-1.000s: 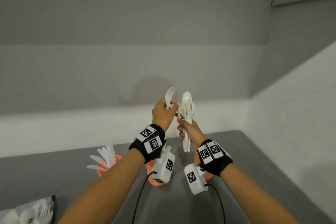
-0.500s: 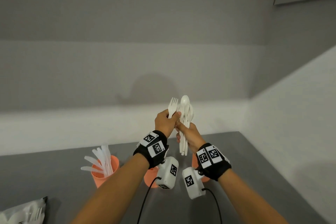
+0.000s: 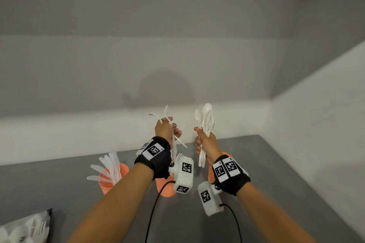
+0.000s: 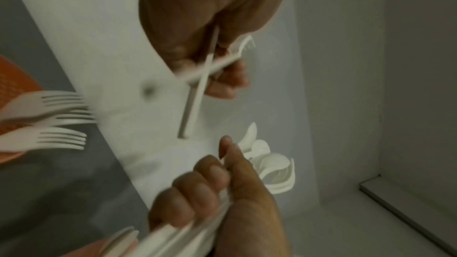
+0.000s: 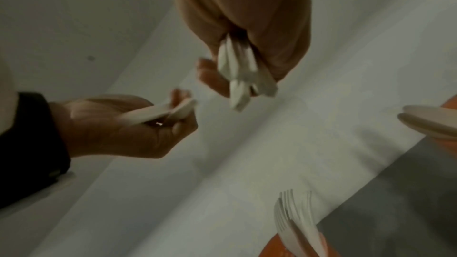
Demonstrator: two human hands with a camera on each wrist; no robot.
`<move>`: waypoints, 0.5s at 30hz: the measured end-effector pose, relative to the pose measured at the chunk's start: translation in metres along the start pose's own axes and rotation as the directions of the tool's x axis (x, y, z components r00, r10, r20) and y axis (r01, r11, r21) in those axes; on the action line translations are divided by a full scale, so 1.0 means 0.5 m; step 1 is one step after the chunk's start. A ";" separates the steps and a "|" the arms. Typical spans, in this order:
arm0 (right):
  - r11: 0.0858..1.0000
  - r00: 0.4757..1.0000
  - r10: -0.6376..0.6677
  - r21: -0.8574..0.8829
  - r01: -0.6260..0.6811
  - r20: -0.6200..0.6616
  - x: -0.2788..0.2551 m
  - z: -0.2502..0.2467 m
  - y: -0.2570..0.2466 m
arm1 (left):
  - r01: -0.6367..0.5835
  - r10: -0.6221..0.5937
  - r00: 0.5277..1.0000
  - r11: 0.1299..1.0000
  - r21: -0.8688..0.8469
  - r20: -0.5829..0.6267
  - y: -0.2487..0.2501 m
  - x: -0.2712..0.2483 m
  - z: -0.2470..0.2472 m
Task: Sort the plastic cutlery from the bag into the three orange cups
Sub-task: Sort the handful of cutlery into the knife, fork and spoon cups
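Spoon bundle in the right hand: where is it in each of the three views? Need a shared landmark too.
Head: spoon bundle right of centre, bowls up, gripped by the right hand.
Left wrist: lower centre-right, bowls past the fist, handles running to the bottom edge.
Right wrist: only the handle ends show, top centre, below the palm.
Shared landmark: the left hand pinching two crossed forks, in all three views.
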State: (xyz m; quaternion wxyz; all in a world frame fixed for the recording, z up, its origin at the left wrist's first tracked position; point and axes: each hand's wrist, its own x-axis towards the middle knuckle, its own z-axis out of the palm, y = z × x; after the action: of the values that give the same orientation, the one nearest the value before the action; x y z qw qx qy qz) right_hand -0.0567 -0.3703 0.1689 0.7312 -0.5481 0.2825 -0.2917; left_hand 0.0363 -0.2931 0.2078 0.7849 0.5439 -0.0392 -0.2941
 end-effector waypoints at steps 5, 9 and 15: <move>0.999 0.999 0.043 0.004 -0.043 0.017 0.003 -0.004 0.003 | -0.033 0.022 0.998 0.982 0.187 0.060 -0.004 -0.014 -0.004; 0.925 0.996 -0.060 -0.380 0.029 -0.071 0.011 0.001 0.017 | 0.004 -0.066 0.981 0.946 0.323 0.180 0.003 -0.027 0.003; 0.697 0.959 -0.239 -0.714 0.063 -0.149 0.007 -0.013 0.018 | -0.002 -0.102 0.970 0.904 0.428 0.221 -0.015 -0.033 0.014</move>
State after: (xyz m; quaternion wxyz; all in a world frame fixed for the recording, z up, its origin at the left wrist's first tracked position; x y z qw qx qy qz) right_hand -0.0579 -0.3749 0.1585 0.4029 -0.7685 0.4086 -0.2831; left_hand 0.0169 -0.2921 0.2083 0.6292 0.6635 -0.1820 -0.3615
